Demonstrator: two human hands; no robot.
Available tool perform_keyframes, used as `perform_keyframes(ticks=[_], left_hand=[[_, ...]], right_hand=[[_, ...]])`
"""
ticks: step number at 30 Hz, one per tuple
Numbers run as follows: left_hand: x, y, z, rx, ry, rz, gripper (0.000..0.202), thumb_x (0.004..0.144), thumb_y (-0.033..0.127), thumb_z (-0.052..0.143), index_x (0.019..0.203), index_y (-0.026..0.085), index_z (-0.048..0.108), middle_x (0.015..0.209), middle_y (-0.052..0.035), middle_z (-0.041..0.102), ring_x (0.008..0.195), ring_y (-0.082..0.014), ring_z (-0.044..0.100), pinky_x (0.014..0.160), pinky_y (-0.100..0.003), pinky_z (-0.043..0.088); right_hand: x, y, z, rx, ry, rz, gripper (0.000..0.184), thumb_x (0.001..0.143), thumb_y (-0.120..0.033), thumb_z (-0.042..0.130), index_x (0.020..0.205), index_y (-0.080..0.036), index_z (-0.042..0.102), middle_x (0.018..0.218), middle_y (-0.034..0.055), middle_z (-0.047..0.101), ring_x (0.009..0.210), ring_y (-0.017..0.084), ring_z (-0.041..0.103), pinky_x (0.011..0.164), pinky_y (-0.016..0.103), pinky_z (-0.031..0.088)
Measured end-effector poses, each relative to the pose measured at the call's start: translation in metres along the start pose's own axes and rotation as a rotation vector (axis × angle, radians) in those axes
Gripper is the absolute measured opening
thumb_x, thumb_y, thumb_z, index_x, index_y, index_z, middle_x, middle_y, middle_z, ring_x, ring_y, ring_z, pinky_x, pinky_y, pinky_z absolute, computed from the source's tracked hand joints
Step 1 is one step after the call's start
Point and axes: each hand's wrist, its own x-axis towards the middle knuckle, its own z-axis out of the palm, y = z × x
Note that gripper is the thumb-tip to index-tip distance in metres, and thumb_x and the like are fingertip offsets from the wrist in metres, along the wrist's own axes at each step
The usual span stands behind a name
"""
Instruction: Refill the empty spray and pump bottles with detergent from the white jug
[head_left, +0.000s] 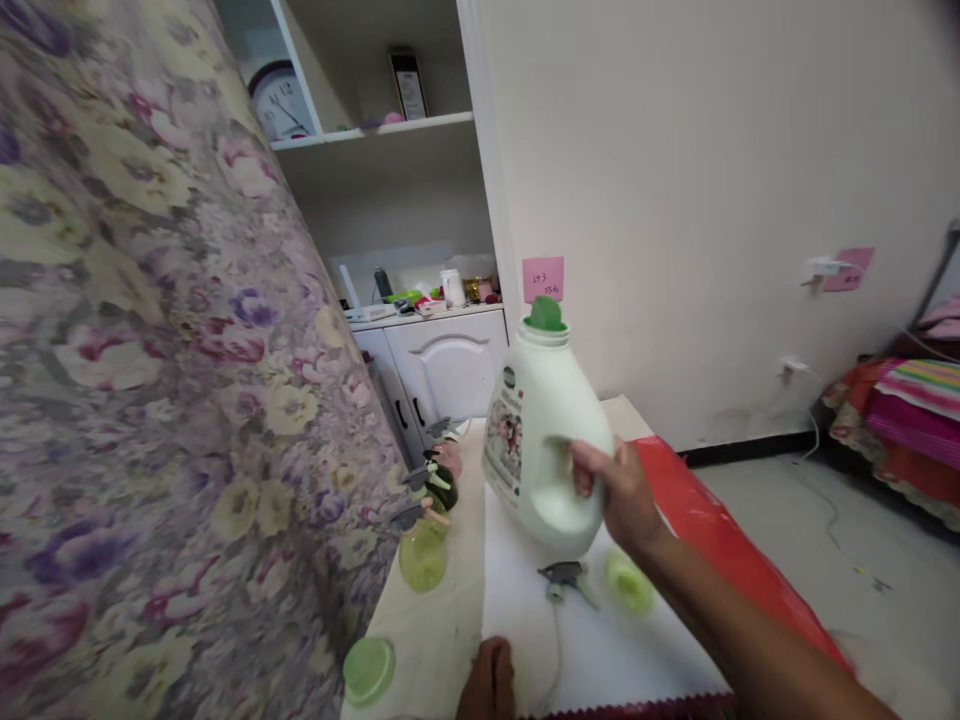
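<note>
- One white detergent jug (544, 440)
- Three spray bottles (422, 555)
- One loose trigger sprayer (566, 577)
- Two round green lids (369, 670)
- Two pink wall notes (543, 278)
- One wall clock (279, 100)

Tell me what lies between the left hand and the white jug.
Head view: a grey spray trigger lies on the white sheet between the left hand and the white jug, which the right hand holds.

Spray bottles (424, 550) line the bench's (600, 660) left edge by a floral curtain (150, 400). A jug (544, 440), loose sprayer (566, 578) and cap (628, 585) fill the middle. The near strip is open.
</note>
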Motion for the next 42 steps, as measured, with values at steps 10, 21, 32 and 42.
perform_keyframes(ticks=[10,21,32,42], left_hand=[[0.0,0.013,-0.015,-0.078,-0.141,-0.063,0.033,0.085,0.05,0.044,0.094,0.022,0.059,0.072,0.0009,0.067,0.069,-0.0202,0.066,0.07,-0.03,0.05],[-0.007,0.076,-0.01,-0.177,-0.023,-0.042,0.037,0.082,0.052,0.052,0.103,0.023,0.058,0.099,-0.006,0.069,0.094,-0.0263,0.064,0.086,-0.039,0.048],[0.02,0.178,0.088,-0.268,-0.307,0.301,0.039,0.074,0.02,0.065,0.113,0.023,0.06,0.119,-0.0085,0.062,0.115,-0.0259,0.054,0.101,-0.043,0.041],[0.048,0.182,0.114,-0.352,-0.421,0.281,0.037,0.073,0.022,0.068,0.11,0.022,0.064,0.109,-0.0075,0.068,0.104,-0.0254,0.061,0.095,-0.042,0.045]], right_hand=[[-0.011,-0.131,-0.146,-0.054,-0.117,0.001,0.038,0.084,-0.039,0.054,0.052,-0.02,0.048,0.044,-0.0045,0.04,0.042,0.01,0.033,0.046,0.028,0.027],[-0.032,-0.096,-0.275,-0.848,-0.171,0.365,0.051,0.071,-0.065,0.058,0.051,-0.02,0.046,0.04,-0.002,0.042,0.044,0.015,0.042,0.047,0.028,0.029],[-0.019,-0.071,-0.288,-0.922,-0.496,0.591,0.048,0.074,-0.06,0.061,0.085,-0.013,0.063,0.06,-0.0016,0.052,0.045,0.008,0.04,0.039,0.02,0.027],[-0.009,-0.056,-0.276,-0.993,-0.639,0.681,0.046,0.072,-0.058,0.064,0.081,-0.013,0.061,0.056,-0.0023,0.051,0.046,0.009,0.046,0.036,0.016,0.031]])
